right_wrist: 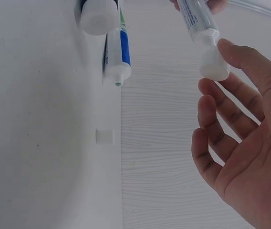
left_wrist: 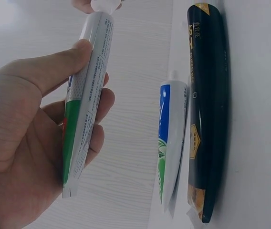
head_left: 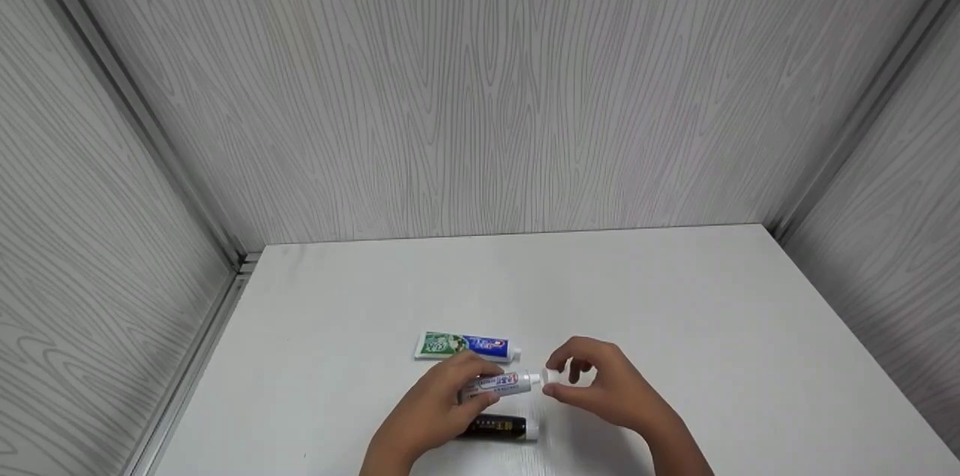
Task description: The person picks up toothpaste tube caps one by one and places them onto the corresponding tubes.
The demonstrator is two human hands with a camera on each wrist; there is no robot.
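Note:
My left hand (head_left: pixel 442 401) grips a white toothpaste tube (head_left: pixel 501 384) with a green and red section, its thumb along one side and fingers behind. The nozzle end points right. With thumb and fingertip, my right hand (head_left: pixel 607 384) pinches a white cap (right_wrist: pixel 214 66) at that tube's nozzle; whether it is threaded on I cannot tell. Beyond the left hand lies a blue and green toothpaste tube (head_left: pixel 469 347), its nozzle bare in the right wrist view. A black toothpaste tube (head_left: pixel 499 427) with a white cap lies nearer me, partly covered by the left hand.
A loose white cap (right_wrist: pixel 105 137) lies on the white table (head_left: pixel 360 296), visible in the right wrist view. Wood-grain panels (head_left: pixel 480 85) rise at the back and both sides. A metal rail (head_left: pixel 187 378) follows the table's left edge.

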